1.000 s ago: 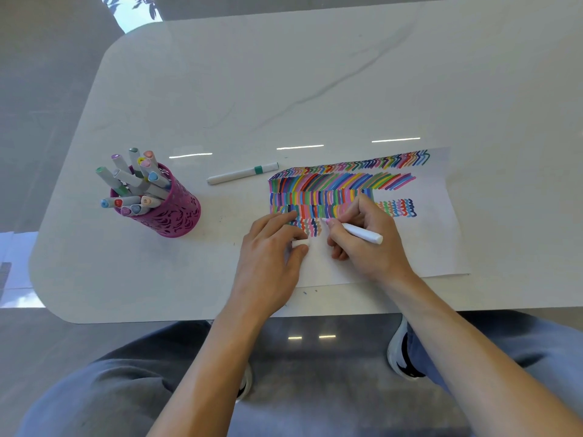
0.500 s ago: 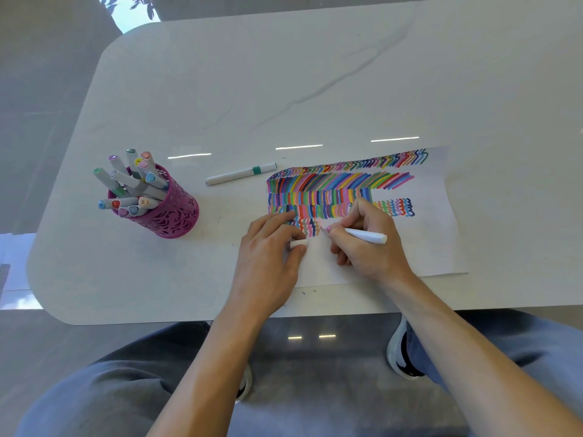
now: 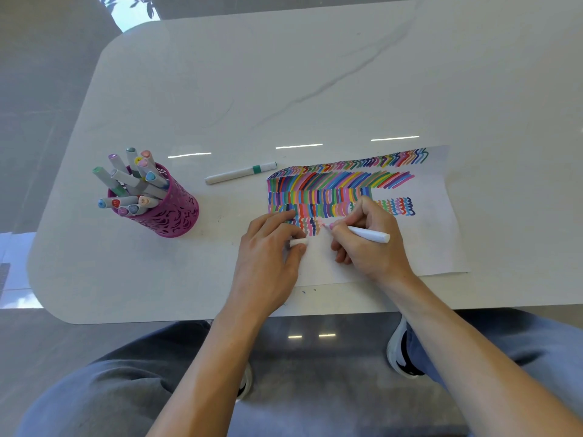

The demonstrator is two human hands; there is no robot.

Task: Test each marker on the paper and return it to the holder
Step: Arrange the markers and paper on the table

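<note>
**Pinching, pressing, marking**

Pinching slim white plastic marker (image 3: 366, 233) between right hand (image 3: 370, 247) thumb and fingers, pressing its pink tip onto white paper sheet (image 3: 435, 247) just beside rows of coloured squiggles (image 3: 331, 193). Clasping small white cap (image 3: 298, 242) in left hand (image 3: 268, 260), resting on paper's left edge. Working with magenta perforated holder (image 3: 176, 216), crowded with markers, well to the left, and green-banded white marker (image 3: 239, 173) lying between

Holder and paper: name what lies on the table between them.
A white marker with a green band lies between the pink holder and the paper, seen in the head view.
</note>
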